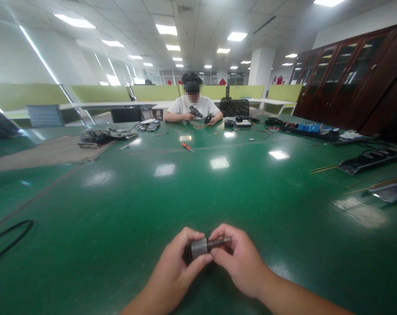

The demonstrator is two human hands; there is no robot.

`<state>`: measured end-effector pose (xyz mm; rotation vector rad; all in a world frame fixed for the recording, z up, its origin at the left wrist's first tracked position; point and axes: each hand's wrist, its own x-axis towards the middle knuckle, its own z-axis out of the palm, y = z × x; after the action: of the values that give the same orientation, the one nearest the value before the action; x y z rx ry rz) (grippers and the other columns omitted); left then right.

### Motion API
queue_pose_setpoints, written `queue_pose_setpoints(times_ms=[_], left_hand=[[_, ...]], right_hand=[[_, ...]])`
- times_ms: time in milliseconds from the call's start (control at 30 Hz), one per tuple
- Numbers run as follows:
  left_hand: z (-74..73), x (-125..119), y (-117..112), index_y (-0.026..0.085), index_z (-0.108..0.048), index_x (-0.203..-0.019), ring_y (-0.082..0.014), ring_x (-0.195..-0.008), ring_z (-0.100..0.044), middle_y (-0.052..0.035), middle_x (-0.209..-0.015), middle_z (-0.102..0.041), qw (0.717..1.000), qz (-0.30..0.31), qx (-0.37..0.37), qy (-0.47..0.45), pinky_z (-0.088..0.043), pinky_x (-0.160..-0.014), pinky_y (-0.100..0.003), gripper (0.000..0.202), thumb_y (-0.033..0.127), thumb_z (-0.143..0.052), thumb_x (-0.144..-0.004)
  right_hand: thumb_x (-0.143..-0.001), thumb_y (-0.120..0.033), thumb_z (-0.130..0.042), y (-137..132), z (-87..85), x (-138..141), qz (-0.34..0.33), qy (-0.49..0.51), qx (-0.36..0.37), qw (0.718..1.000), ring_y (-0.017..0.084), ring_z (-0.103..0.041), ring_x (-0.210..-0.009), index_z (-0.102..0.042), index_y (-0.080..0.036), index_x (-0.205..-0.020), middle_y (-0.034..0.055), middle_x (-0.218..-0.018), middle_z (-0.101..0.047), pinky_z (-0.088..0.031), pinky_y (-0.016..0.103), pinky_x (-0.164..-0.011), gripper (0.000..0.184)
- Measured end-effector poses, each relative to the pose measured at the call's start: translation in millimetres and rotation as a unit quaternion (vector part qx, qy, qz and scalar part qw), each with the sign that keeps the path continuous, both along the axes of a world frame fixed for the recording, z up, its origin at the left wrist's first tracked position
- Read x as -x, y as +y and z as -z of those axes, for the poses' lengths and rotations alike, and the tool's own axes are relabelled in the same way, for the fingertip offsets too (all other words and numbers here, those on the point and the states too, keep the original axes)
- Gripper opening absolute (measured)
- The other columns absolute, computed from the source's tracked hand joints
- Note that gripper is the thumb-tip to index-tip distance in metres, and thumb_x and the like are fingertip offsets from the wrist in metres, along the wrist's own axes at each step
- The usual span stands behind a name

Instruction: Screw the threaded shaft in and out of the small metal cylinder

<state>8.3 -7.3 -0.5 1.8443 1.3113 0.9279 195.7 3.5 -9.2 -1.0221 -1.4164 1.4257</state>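
Between my hands, just above the green table (145, 197), is a metal cylinder with a thin ridged shaft (199, 248). My left hand (181, 258) is closed round the wide grey cylinder, thumb below and fingers above. The shaft points to the right, into my right hand (239, 258), whose thumb and fingertips pinch it near the cylinder. Part of the shaft's tip shows past those fingers. The undersides of the piece and some fingers are hidden.
Across the table a person (193, 107) holds a cordless drill (195, 112) and a dark part. An orange screwdriver (186, 146) lies mid-table. Circuit boards (100, 136) are at left, a black cable (12, 238) nearer. Dark trays with rods (370, 161) are at right.
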Motion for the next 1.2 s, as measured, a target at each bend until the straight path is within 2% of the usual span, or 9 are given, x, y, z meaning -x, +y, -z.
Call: queue_pose_setpoints(times_ms=[333, 500, 800, 1200], left_hand=[[0.1, 1.0, -0.6, 0.023, -0.060, -0.101, -0.0213, -0.086, -0.063, -0.0014, -0.092, -0.064, 1.000, 0.003, -0.003, 0.020, -0.046, -0.077, -0.030, 0.023, 0.037, -0.069, -0.086], [-1.8, -0.3, -1.2, 0.023, -0.062, -0.098, -0.0206, -0.084, -0.064, 0.0003, -0.088, -0.065, 1.000, 0.000, -0.001, 0.001, -0.046, -0.075, -0.028, 0.024, 0.039, -0.072, -0.084], [-4.8, -2.7, -0.5, 0.022, -0.062, -0.096, -0.0219, -0.084, -0.065, -0.0015, -0.088, -0.067, 1.000, -0.005, -0.006, 0.022, -0.047, -0.076, -0.030, 0.023, 0.038, -0.071, -0.082], [-1.9, -1.0, 0.4, 0.023, -0.062, -0.099, -0.0222, -0.085, -0.065, -0.0023, -0.091, -0.068, 0.999, -0.009, -0.018, 0.032, -0.048, -0.078, -0.031, 0.023, 0.038, -0.070, -0.084]], right_hand=[[-0.075, -0.014, -0.058, 0.5, 2.8, -0.9, -0.008, -0.012, -0.005, 1.000, 0.013, -0.047, -0.061, -0.060, -0.017, -0.082, -0.0025, -0.067, -0.054, -0.037, 0.026, -0.060, 0.008], [-0.080, -0.022, -0.057, -0.5, 3.4, -2.7, -0.038, 0.034, 0.013, 0.999, 0.013, -0.050, -0.060, -0.060, -0.016, -0.088, -0.0011, -0.070, -0.056, -0.040, 0.026, -0.059, 0.010], [-0.087, -0.029, -0.056, 2.3, 6.1, -2.2, -0.031, 0.045, 0.016, 0.998, 0.013, -0.053, -0.056, -0.058, -0.017, -0.081, -0.0024, -0.060, -0.055, -0.042, 0.025, -0.060, 0.014], [-0.086, -0.028, -0.055, 2.8, 1.9, -2.2, -0.028, 0.035, 0.018, 0.999, 0.012, -0.053, -0.056, -0.056, -0.017, -0.077, -0.0021, -0.061, -0.056, -0.043, 0.024, -0.058, 0.014]])
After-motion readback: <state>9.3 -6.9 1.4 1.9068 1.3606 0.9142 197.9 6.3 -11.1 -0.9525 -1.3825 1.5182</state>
